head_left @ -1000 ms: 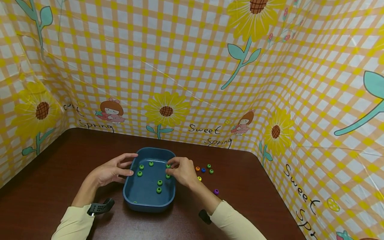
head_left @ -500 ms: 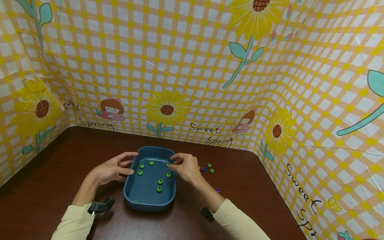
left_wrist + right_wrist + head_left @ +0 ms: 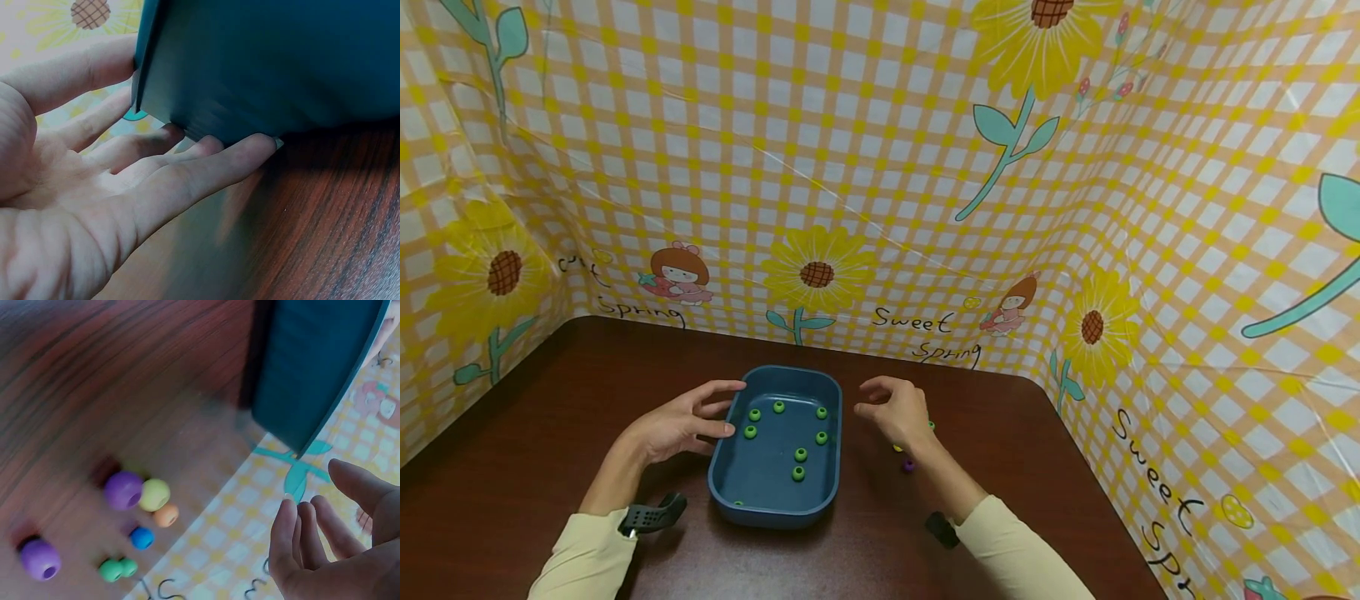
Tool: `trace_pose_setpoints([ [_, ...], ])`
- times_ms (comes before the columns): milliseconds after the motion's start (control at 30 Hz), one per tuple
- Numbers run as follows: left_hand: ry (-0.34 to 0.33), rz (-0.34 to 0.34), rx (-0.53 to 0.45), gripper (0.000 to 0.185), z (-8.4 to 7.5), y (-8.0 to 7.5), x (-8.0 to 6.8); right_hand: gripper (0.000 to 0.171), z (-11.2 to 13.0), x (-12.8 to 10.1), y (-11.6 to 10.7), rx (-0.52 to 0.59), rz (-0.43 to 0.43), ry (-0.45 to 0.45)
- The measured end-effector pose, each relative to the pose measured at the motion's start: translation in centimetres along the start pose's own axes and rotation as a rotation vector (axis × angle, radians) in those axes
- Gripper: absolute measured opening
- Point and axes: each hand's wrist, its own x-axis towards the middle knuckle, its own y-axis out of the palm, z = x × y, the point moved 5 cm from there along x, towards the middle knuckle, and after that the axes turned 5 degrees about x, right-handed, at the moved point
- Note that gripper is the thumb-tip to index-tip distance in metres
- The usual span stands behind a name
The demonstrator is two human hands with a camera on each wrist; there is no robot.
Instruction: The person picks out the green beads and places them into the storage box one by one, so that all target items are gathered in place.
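Observation:
A blue rectangular tray [image 3: 775, 518] stands on the table with several green beads [image 3: 801, 455] spread over its floor. My left hand [image 3: 681, 422] is at the tray's left side, thumb and fingertips against the rim and outer wall; in the left wrist view its fingers [image 3: 206, 178] reach along that wall, fairly straight. To the right of the tray my right hand [image 3: 895, 410] is raised above the table, thumb and fingers apart and nothing between them. Below it lie loose beads: purple [image 3: 124, 490], yellow [image 3: 154, 494], orange [image 3: 166, 515], blue [image 3: 142, 537] and green [image 3: 111, 570].
The dark wooden table [image 3: 587, 367] is walled at the back and sides by a yellow checked cloth [image 3: 880, 200] with sunflowers. A second purple bead [image 3: 40, 558] lies apart from the cluster. The right forearm hides part of the loose beads in the head view.
My right hand has let go of a green bead inside the tray's right side and drawn back to the right, past the rim. My left hand has stayed at the tray.

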Motion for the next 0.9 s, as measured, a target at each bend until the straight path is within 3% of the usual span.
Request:
trace_pose_setpoints([
  [400,0.001,0.004,-0.006,0.081,0.0,0.1,0.0,0.032,-3.4,0.2,-2.8,-0.047,-0.065,0.089],
  [900,0.005,0.003,0.001,0.082,0.0,0.1,0.0,0.036,-7.1,0.0,-4.8,-0.068,-0.115,0.176],
])
